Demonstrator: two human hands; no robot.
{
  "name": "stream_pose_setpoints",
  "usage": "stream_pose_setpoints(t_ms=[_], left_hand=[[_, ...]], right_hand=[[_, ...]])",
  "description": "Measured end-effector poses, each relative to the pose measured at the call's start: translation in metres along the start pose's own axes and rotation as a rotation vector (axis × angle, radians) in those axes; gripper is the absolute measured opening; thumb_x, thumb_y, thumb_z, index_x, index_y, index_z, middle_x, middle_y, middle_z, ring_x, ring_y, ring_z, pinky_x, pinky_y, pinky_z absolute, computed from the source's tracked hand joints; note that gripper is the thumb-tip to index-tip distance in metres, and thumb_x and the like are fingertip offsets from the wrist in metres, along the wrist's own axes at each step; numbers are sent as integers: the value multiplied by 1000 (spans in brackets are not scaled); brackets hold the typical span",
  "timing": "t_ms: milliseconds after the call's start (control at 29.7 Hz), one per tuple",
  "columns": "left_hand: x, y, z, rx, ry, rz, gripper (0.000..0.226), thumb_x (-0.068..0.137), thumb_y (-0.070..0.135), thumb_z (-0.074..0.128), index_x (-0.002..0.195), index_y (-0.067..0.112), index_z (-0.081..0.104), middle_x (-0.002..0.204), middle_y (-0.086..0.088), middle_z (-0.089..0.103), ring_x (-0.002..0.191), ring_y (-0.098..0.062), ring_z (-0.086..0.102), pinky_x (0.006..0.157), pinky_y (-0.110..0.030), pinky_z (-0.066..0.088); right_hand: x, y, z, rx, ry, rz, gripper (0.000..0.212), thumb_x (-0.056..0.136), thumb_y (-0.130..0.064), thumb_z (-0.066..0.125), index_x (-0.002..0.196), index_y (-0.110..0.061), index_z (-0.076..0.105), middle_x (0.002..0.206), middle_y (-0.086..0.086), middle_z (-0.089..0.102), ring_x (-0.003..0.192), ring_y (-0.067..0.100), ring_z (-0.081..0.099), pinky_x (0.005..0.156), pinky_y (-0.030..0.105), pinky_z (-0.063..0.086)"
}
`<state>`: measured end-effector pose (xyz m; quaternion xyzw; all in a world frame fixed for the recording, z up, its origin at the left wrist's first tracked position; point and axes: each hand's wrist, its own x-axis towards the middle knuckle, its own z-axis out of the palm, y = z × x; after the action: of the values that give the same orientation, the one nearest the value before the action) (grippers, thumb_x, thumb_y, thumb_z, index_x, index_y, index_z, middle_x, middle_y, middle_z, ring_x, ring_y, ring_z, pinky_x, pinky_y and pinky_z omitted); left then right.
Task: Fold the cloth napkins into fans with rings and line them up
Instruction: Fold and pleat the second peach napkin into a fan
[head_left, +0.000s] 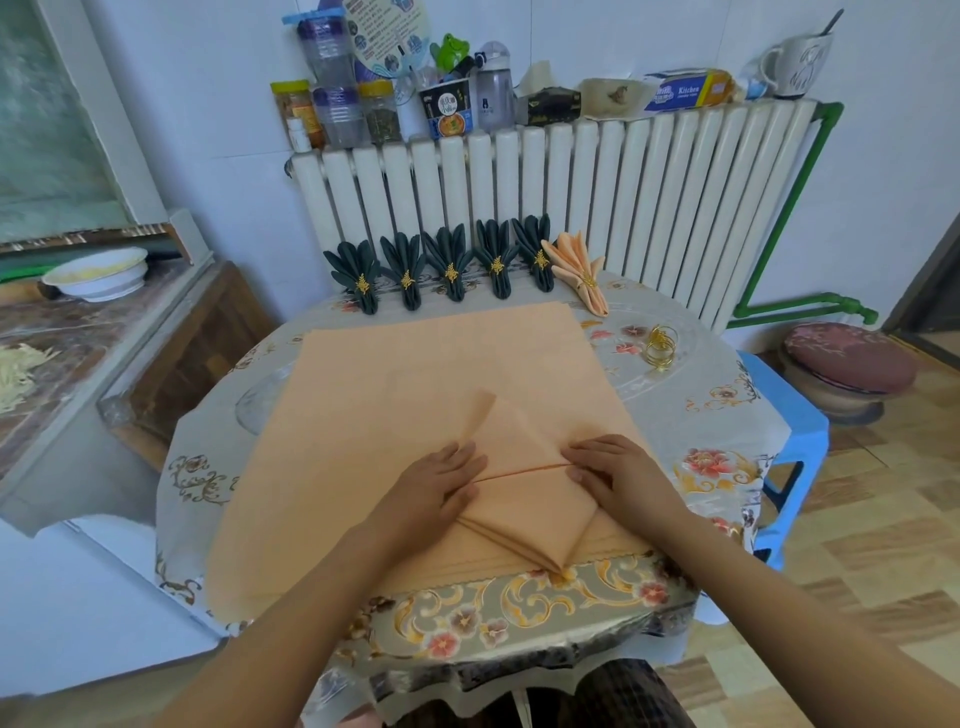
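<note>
At the far edge of the tabletop (727, 415), five dark green fan napkins (449, 267) stand in a row against the radiator (571, 182), with one peach fan napkin (579, 270) at the row's right end and loose gold rings (661, 345) near it. Nearer, the left hand (441, 483) lies flat, fingers straight, on a folded peach napkin (524, 499) that rests on a stack of spread peach napkins (415, 374). The right hand (618, 475) presses its other side, fingers flat along the crease.

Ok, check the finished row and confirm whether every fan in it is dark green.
No: five dark green fans stand there, but a peach fan ends the row.
</note>
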<state>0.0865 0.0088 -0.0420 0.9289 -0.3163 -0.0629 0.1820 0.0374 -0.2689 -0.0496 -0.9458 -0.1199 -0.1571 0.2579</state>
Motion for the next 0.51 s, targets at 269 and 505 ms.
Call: stream_pose_setpoints(t_ms=[269,505], left_hand=[[-9,5,-3,96,-37,-134,48,100,48,29,147,44,22,159,16,2,145,-11,5,111,-32,2],[-16,6,-6,-27,152,-59,45,95,23,46,139,28,47,152,4,30,132,-19,26,112,-40,22]], right_hand=[[-2,0,0,72,-10,22,24,87,-18,67,110,-15,71,115,1,68,109,17,57,95,23,39],[5,0,-5,252,-90,197,21,84,-14,69,102,-25,73,113,-10,65,110,4,49,83,-2,30]])
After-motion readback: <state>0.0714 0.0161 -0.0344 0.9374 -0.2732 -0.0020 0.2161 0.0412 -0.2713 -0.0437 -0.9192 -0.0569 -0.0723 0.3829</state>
